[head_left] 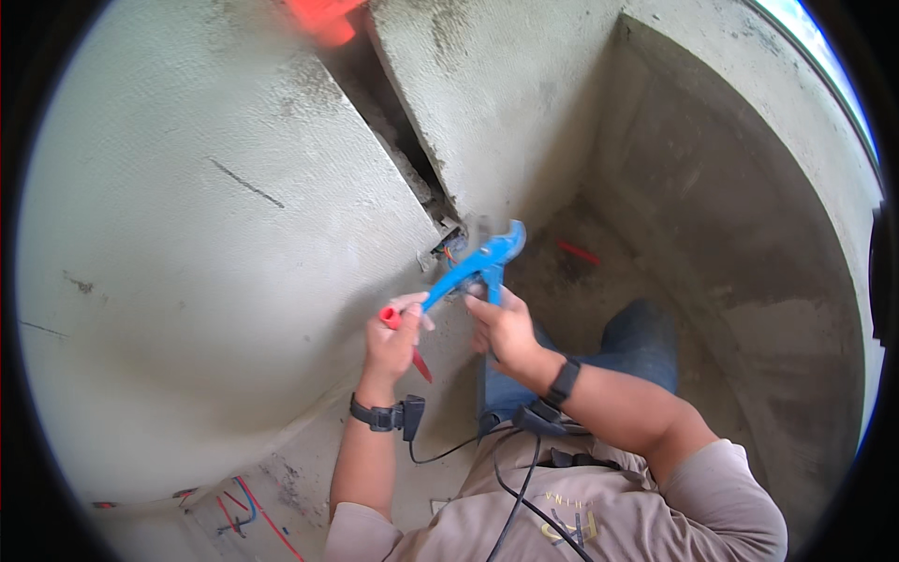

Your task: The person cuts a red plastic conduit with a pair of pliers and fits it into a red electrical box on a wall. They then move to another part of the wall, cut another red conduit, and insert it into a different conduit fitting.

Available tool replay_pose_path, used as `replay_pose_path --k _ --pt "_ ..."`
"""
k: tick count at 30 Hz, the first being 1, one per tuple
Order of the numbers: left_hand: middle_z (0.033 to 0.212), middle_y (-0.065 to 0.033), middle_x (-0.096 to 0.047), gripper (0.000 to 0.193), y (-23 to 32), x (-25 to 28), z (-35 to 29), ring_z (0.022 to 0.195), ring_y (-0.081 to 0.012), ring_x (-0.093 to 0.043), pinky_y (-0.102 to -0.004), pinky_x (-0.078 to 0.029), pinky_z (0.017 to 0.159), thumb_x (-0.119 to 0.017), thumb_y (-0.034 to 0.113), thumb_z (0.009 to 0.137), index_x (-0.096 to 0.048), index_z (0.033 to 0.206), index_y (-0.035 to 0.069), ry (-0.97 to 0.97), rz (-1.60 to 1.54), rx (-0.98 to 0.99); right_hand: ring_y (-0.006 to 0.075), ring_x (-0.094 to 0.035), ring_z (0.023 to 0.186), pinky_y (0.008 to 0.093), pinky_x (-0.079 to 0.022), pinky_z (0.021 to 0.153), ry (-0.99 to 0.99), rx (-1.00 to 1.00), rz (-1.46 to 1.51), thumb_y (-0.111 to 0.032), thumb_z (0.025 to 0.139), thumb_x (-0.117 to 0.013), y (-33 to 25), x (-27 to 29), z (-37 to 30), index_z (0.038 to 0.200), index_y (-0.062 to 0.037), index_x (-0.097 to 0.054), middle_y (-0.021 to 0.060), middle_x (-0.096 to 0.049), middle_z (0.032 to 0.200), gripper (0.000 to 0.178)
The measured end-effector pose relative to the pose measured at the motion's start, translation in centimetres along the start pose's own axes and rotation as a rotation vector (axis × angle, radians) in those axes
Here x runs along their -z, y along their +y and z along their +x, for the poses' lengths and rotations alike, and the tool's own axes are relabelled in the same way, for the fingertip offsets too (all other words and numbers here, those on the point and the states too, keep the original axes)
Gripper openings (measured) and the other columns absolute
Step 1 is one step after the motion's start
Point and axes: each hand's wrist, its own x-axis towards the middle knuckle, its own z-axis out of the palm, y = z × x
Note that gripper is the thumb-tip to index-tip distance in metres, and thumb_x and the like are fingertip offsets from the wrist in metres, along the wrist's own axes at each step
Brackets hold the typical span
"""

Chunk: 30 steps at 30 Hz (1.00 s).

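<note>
Your left hand [386, 351] has its fingers curled closed around a short red tube [422, 363], with its fingertips at the end of one long handle of the blue cutter [465, 270] (whether they grip that handle, you cannot tell here). Your right hand [506, 330] is closed around the cutter's other handle, the two handles spread apart, and the tool sits just in front of the wires [449, 253] at the foot of the wall slot [398, 117].
</note>
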Motion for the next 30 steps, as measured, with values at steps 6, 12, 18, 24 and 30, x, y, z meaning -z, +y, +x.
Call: replay_pose_path --k 6,12,18,24,30 --pt "0.075 -0.0073 -0.068 0.033 2.5 -2.4 -0.3 0.067 -0.0097 -0.062 -0.0276 -0.051 0.063 -0.063 0.028 0.096 -0.067 0.117 0.002 -0.187 0.299 -0.12 0.0114 -0.036 0.043 0.0294 -0.032 0.043 0.007 -0.061 -0.154 -0.019 0.094 -0.064 -3.4 5.0 -1.6 0.104 -0.007 -0.057 -0.0024 -0.04 0.056 0.017" --pt "0.079 -0.0215 -0.07 0.05 2.8 -7.1 4.9 0.076 -0.0385 -0.069 -0.0457 -0.054 0.067 -0.063 0.037 0.091 -0.058 0.13 0.006 0.109 0.8 -0.222 0.0075 -0.033 0.042 0.0252 -0.028 0.042 0.092 0.091 -0.145 -0.018 0.092 -0.064 -9.0 11.1 -3.8 0.102 -0.0097 -0.058 -0.0056 -0.039 0.057 0.015" --pt "0.086 -0.0284 -0.068 0.063 1.0 -10.0 9.0 0.08 -0.0452 -0.067 -0.0538 -0.053 0.074 -0.06 0.036 0.091 -0.043 0.141 0.001 0.205 1.039 0.03 0.0076 -0.033 0.041 0.0243 -0.03 0.042 0.244 0.196 -0.191 -0.017 0.092 -0.063 -12.4 16.5 -8.5 0.105 -0.0097 -0.056 -0.0061 -0.035 0.054 0.017" --pt "0.086 -0.0238 -0.07 0.042 -1.0 -10.3 8.8 0.079 -0.0409 -0.068 -0.0512 -0.054 0.071 -0.06 0.029 0.091 -0.058 0.129 0.01 0.237 1.073 -0.038 0.0076 -0.037 0.04 0.0243 -0.032 0.04 0.373 0.276 -0.348 -0.016 0.09 -0.066 -12.6 20.9 -9.6 0.108 -0.0064 -0.055 -0.0039 -0.045 0.062 0.023" --pt "0.094 -0.0143 -0.072 0.018 -1.3 -7.5 6.4 0.084 -0.0345 -0.07 -0.0442 -0.057 0.072 -0.067 0.014 0.085 -0.069 0.103 0.009 0.165 0.761 -0.523 0.011 -0.053 0.058 0.0303 -0.043 0.053 0.305 0.463 -0.987 -0.013 0.087 -0.07 -12.2 21.2 -7.7 0.103 -0.0032 -0.059 -0.0002 -0.053 0.07 0.021"
